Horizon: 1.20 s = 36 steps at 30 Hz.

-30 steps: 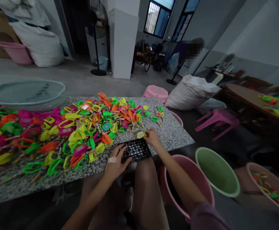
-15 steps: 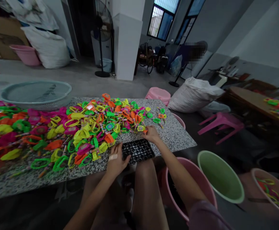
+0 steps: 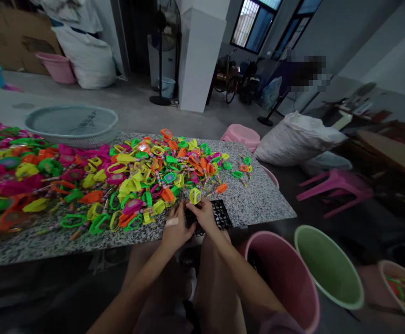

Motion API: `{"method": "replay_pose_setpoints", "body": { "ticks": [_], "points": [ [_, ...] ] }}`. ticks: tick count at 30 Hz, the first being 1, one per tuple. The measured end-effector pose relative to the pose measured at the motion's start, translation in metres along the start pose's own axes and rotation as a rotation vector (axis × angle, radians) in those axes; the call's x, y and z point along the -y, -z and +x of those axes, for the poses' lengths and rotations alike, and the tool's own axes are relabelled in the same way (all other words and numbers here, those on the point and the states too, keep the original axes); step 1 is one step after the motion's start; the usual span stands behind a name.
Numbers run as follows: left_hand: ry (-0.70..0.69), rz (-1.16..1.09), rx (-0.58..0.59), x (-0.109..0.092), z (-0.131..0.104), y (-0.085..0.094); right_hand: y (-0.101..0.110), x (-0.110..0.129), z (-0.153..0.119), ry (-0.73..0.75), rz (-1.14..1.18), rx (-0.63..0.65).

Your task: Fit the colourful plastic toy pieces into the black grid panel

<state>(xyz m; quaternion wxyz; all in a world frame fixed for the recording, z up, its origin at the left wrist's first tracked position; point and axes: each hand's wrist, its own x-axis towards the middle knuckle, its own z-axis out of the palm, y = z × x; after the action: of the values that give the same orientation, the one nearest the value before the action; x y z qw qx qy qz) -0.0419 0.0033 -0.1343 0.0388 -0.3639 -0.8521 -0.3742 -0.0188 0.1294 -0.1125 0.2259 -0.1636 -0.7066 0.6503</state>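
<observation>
Both hands met at the near edge of the speckled grey granite desk (image 3: 258, 204), over a black plastic grid tray (image 3: 221, 214). The right hand (image 3: 205, 215) pinched a small yellow plastic ring-shaped toy piece (image 3: 194, 195) between its fingertips, holding it just above the tray's far-left corner. The left hand (image 3: 175, 228), with a pale plaster on its back, was curled against the tray's left side and touching the right hand; whether it gripped the tray or only steadied it could not be told. The visible cells of the tray looked empty, so the filling seemed barely begun. Far more remained: a wide heap of neon green, yellow, orange and pink plastic pieces (image 3: 94, 181) covered most of the desk beyond the hands. A pale blue mesh basket (image 3: 72, 124) stood at the far edge. Beside the person's knees stood a pink plastic bucket (image 3: 286, 273) and a green plastic bucket (image 3: 328, 266), the green one showing nothing inside.
</observation>
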Motion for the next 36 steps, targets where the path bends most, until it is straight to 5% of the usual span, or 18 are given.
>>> {"method": "replay_pose_setpoints", "body": {
  "ticks": [4,11,19,24,29,33,36],
  "points": [
    [-0.007,0.046,-0.01,-0.001,0.0,0.0,0.005,0.0,0.004,0.038,-0.278,-0.005],
    [0.005,0.05,0.013,-0.005,0.002,0.003,0.015,0.002,0.005,0.034,-0.365,-0.058],
    [-0.042,0.067,-0.012,-0.002,0.001,0.0,0.0,-0.005,-0.011,0.078,-0.891,-0.087],
    [-0.093,0.078,-0.05,0.009,0.012,-0.005,0.03,0.002,-0.004,0.216,-0.81,0.053],
    [-0.031,-0.039,-0.053,0.015,0.031,-0.012,0.066,0.014,0.042,-0.18,-0.913,-0.364],
    [-0.029,-0.069,-0.063,0.018,0.035,-0.012,0.075,0.014,0.075,-0.425,-0.898,-0.425],
    [-0.017,-0.076,-0.058,0.02,0.034,-0.011,0.079,0.007,0.072,-0.419,-0.657,-0.5]
  ]
}}
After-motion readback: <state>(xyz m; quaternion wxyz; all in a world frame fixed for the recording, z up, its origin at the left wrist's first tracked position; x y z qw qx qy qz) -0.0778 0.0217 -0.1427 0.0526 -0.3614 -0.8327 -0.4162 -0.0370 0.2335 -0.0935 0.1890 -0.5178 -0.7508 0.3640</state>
